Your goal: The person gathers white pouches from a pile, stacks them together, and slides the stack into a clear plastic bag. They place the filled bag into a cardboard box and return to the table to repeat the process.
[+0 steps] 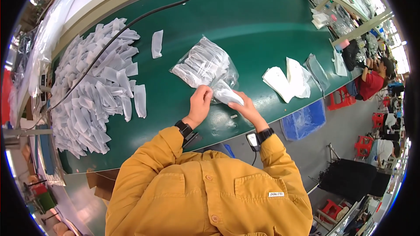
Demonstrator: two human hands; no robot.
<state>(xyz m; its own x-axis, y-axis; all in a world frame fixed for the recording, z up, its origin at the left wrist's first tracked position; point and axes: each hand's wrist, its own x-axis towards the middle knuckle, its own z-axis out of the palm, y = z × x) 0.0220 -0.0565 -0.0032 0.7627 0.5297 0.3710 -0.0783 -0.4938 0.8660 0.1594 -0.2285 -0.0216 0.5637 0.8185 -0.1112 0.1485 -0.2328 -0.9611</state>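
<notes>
A see-through plastic bag [204,61] lies on the green table in front of me, filled with several slim whitish packets. My left hand [200,105] is closed at the bag's near edge, thumb and fingers pinched on the plastic. My right hand [248,108] grips a slim whitish packet [226,94], tilted at the bag's near right side, where its far end meets the plastic. I cannot tell how far the packet reaches inside. A small pale piece [233,116] lies on the table just below the hands.
A large heap of similar packets [94,83] covers the table's left, with a single packet [156,43] beside it. A black cable [127,26] crosses above the heap. White flat bags [286,80] lie to the right. A blue bin [303,120] stands past the table edge. Another person [372,81] sits far right.
</notes>
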